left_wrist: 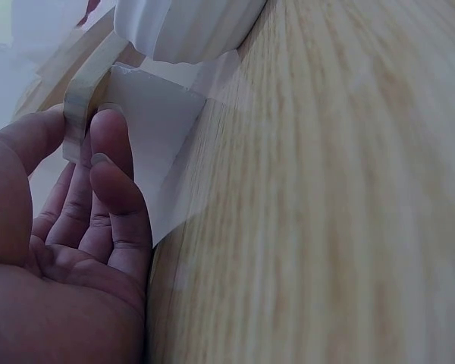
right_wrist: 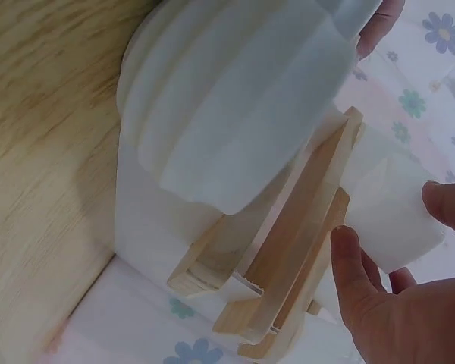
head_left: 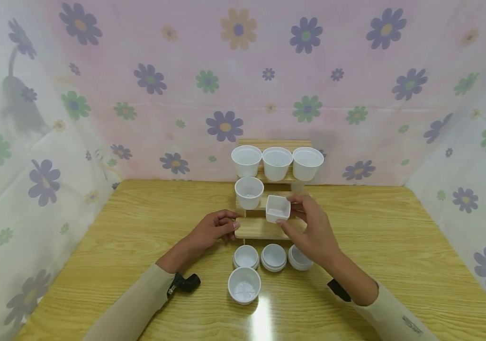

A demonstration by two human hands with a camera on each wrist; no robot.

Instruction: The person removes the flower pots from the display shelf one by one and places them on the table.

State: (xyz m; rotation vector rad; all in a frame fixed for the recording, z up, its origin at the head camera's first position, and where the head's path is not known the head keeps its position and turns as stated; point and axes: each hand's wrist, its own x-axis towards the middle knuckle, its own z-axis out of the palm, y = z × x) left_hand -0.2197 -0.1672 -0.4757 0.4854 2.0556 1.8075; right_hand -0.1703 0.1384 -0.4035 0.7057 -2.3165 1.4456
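My right hand (head_left: pixel 316 232) holds a small white square cup (head_left: pixel 278 209), thumb on its near side and fingers on the far side. The cup is over the middle and lowest boards of a tiered wooden stand; in the right wrist view the white cup (right_wrist: pixel 394 216) sits between thumb and fingertips. With thumb and fingers, my left hand (head_left: pixel 215 228) pinches the left end of the lowest wooden board (head_left: pixel 256 228); the left wrist view shows the board end (left_wrist: pixel 77 106) between them. A round white cup (head_left: pixel 249 193) stands on the middle board's left side.
Three white cups, one of them the middle cup (head_left: pixel 277 163), line the top board. Before the stand, three low white jars, including the centre jar (head_left: pixel 274 257), stand in a row on the wooden table (head_left: pixel 149 213). Nearer is a white ribbed bowl (head_left: pixel 244 285). Flowered cloth (head_left: pixel 183 137) hangs behind.
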